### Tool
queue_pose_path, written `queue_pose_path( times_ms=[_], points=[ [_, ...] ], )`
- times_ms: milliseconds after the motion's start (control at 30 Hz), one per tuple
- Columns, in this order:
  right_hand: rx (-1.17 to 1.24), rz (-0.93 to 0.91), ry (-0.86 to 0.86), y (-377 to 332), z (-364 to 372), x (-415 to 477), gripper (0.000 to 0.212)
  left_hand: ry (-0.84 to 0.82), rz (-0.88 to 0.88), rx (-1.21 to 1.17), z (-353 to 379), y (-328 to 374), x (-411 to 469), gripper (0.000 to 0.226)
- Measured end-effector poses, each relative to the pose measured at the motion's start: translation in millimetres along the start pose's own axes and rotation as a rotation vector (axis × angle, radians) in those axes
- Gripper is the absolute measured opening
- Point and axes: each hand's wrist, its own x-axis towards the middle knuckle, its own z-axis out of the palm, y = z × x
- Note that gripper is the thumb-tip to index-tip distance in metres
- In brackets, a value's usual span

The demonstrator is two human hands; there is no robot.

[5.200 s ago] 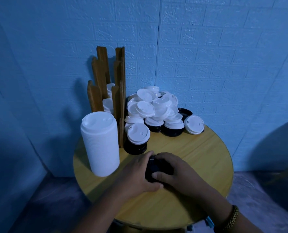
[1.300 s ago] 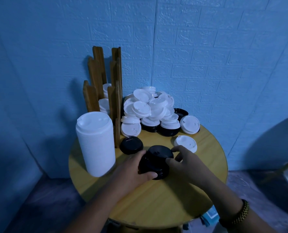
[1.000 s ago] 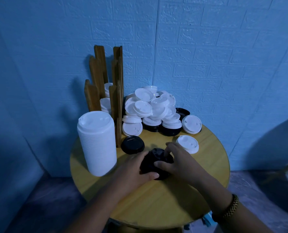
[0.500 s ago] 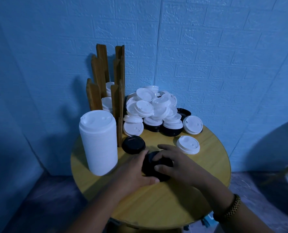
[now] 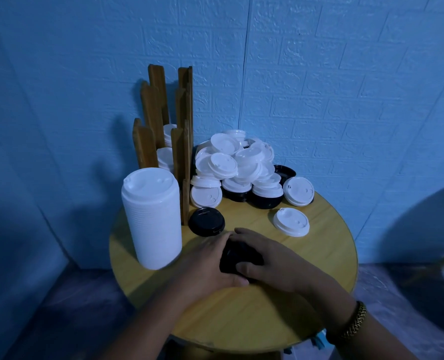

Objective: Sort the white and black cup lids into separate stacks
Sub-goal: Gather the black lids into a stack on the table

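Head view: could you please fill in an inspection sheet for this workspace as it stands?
Surface: round wooden table, dimly lit.
Job's things: tall white stack at the left. Short black stack near the front. Mixed pile of white and black lids at the back. One black lid and one white lid lie apart from it.
Clutter: wooden rack behind the white stack, with white lids in it.
Grippers: left hand and right hand are both cupped round the black stack. There is a bracelet on the right wrist.
Cables: nothing seen.
Surroundings: blue brick-pattern wall close behind.
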Motion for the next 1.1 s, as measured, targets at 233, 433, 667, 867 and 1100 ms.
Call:
queue_pose_path(
  times_ms=[233,433,667,867,1100],
  points=[
    [-0.157,0.064,0.185,-7,4,-3,0.066,0.009,-0.011,0.003,1,0,2,0.108],
    [-0.046,0.059,0.083,-4,-2,-2,0.063,-0.006,-0.025,0.007,2,-1,2,0.110],
    [-0.011,0.120,0.151,-7,2,-1,0.063,0.008,-0.026,0.003,1,-1,0,0.105],
    [-0.072,0.100,0.167,-12,6,0,0.053,-0.032,-0.018,0.005,-3,2,-2,0.104],
    [0.193,0.053,0.223,-3,-29,42,0.035,-0.026,-0.060,-0.011,-4,5,2,0.096]
  ],
)
